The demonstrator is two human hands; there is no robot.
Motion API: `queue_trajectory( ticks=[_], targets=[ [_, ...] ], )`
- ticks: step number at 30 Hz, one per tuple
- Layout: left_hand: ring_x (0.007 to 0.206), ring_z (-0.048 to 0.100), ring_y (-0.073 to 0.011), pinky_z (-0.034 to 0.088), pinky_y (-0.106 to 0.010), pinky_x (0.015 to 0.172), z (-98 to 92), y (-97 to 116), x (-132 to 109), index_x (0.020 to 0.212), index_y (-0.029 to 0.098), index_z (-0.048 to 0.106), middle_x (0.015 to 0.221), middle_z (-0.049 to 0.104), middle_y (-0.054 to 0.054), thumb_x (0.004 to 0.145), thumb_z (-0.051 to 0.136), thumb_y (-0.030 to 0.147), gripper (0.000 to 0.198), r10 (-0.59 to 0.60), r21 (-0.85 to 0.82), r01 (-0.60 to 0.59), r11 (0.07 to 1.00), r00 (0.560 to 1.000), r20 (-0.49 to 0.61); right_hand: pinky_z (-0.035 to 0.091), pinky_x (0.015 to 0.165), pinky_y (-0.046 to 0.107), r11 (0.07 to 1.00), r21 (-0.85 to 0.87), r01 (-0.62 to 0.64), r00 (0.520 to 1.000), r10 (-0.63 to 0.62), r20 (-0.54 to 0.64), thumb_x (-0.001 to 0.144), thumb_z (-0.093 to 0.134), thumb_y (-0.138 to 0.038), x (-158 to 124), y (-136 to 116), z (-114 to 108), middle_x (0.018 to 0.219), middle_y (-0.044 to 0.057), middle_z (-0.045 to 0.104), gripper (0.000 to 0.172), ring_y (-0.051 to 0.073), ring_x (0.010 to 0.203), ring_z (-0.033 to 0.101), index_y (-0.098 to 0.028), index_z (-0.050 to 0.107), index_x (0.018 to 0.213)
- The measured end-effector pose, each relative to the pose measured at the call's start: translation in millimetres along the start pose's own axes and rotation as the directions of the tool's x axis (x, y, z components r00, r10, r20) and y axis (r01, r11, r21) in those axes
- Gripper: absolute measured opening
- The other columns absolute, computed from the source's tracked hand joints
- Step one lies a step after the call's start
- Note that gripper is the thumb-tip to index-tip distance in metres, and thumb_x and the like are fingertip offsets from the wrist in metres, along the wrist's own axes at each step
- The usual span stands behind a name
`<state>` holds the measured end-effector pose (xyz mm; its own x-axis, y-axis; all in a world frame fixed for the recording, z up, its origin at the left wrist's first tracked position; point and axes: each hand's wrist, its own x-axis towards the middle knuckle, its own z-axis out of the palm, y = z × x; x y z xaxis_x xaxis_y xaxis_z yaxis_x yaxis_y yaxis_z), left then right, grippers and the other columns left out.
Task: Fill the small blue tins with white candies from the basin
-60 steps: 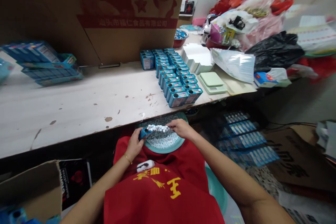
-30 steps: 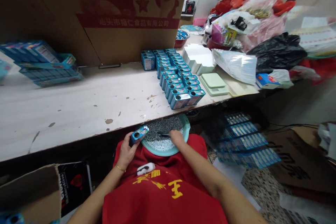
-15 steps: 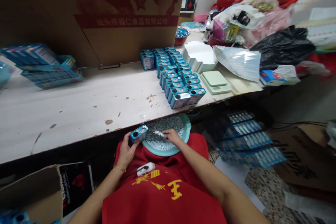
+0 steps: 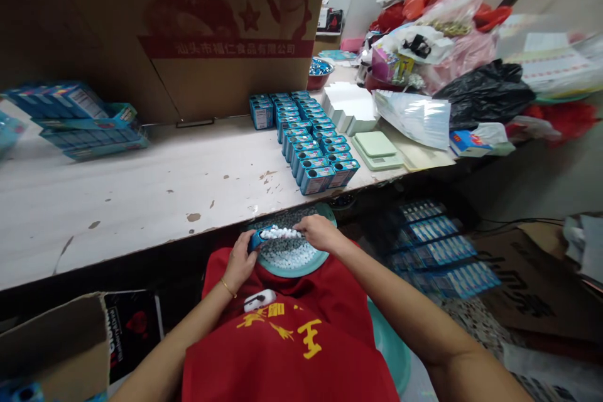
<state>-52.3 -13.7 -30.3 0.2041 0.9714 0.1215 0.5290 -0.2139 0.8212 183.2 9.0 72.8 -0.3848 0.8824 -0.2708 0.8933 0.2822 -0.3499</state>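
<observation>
My left hand (image 4: 240, 260) is closed around a small blue tin (image 4: 257, 239), tilted over a teal basin. In my right hand (image 4: 319, 232) is a scoop (image 4: 293, 239), its handle mostly hidden by the fingers. Small white candy pellets (image 4: 281, 232) are heaped on the scoop, whose front end meets the tin's top. Whether any pellets are passing into the tin, I cannot tell. Below both hands the teal basin (image 4: 328, 213), full of the same pellets, rests at my lap on red cloth.
Rows of blue tins (image 4: 316, 180) stand on the white table (image 4: 155, 195), beside a pale green scale (image 4: 377, 144) and white stacked cards (image 4: 351, 103). Blue display boxes (image 4: 89, 119) sit left, before a large carton (image 4: 226, 88). An open carton (image 4: 56, 345) is at lower left.
My right hand has raised the loaded scoop from the pellets to the tin. My left hand has tipped the tin toward it. The view has shifted slightly.
</observation>
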Motion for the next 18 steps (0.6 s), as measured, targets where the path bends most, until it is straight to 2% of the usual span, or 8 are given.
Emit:
queue_trajectory(
  ticks=[4, 7, 10, 12, 14, 18],
  targets=[
    [0.103, 0.048, -0.0191, 0.036, -0.038, 0.094, 3.5, 3, -4, 0.11, 0.02, 0.045, 0.107, 0.051, -0.007, 0.069, 0.043, 0.009, 0.043, 0.043, -0.01, -0.043, 0.999, 0.999, 0.004, 0.043, 0.069, 0.028, 0.972, -0.232, -0.017, 0.999, 0.027, 0.039, 0.072, 0.043, -0.012, 4, -37, -20, 0.086, 0.012, 0.066, 0.029, 0.022, 0.083, 0.061, -0.017, 0.067, 0.088],
    [0.102, 0.049, -0.0187, 0.037, -0.036, 0.093, 4.9, 1, -6, 0.109, 0.019, 0.045, 0.106, 0.051, -0.006, 0.068, 0.044, 0.009, 0.042, 0.043, -0.015, -0.043, 0.999, 0.999, -0.008, 0.043, 0.072, 0.029, 0.959, -0.282, -0.011, 0.997, 0.031, 0.065, 0.075, 0.043, -0.013, 6, -59, -30, 0.088, 0.017, 0.065, 0.028, 0.022, 0.084, 0.06, -0.012, 0.065, 0.093],
    [0.101, 0.049, -0.0185, 0.038, -0.036, 0.092, 4.9, -5, -7, 0.109, 0.019, 0.045, 0.106, 0.051, -0.007, 0.07, 0.045, 0.012, 0.039, 0.023, -0.024, -0.023, 0.999, 0.999, -0.031, 0.043, 0.073, 0.03, 0.959, -0.283, 0.005, 0.998, 0.011, 0.054, 0.077, 0.041, -0.012, 2, -63, -34, 0.089, 0.017, 0.064, 0.029, 0.022, 0.085, 0.06, -0.012, 0.063, 0.094],
    [0.1, 0.05, -0.0186, 0.039, -0.035, 0.091, 3.9, -9, -8, 0.109, 0.019, 0.045, 0.106, 0.052, -0.006, 0.071, 0.046, 0.014, 0.038, -0.005, -0.038, 0.003, 0.999, 0.999, -0.053, 0.043, 0.072, 0.029, 0.962, -0.274, -0.006, 0.999, 0.018, 0.041, 0.076, 0.04, -0.011, -4, -51, -31, 0.088, 0.014, 0.064, 0.028, 0.022, 0.084, 0.06, -0.014, 0.064, 0.091],
    [0.099, 0.051, -0.0188, 0.04, -0.035, 0.089, 2.0, -13, -9, 0.109, 0.02, 0.045, 0.105, 0.053, -0.006, 0.072, 0.048, 0.017, 0.037, -0.037, -0.05, 0.034, 0.998, 0.997, -0.069, 0.043, 0.071, 0.028, 0.967, -0.25, -0.04, 0.998, 0.052, 0.04, 0.075, 0.041, -0.01, -9, -25, -22, 0.087, 0.011, 0.064, 0.028, 0.021, 0.085, 0.06, -0.018, 0.064, 0.088],
    [0.099, 0.052, -0.0193, 0.04, -0.035, 0.089, -3.8, -15, -10, 0.109, 0.021, 0.044, 0.105, 0.054, -0.005, 0.073, 0.051, 0.024, 0.037, -0.104, -0.045, 0.099, 0.994, 0.988, -0.117, 0.042, 0.071, 0.026, 0.953, -0.189, -0.237, 0.97, 0.242, 0.0, 0.076, 0.037, -0.006, -5, 38, 19, 0.092, 0.009, 0.063, 0.033, 0.019, 0.087, 0.058, -0.02, 0.063, 0.091]
  ],
)
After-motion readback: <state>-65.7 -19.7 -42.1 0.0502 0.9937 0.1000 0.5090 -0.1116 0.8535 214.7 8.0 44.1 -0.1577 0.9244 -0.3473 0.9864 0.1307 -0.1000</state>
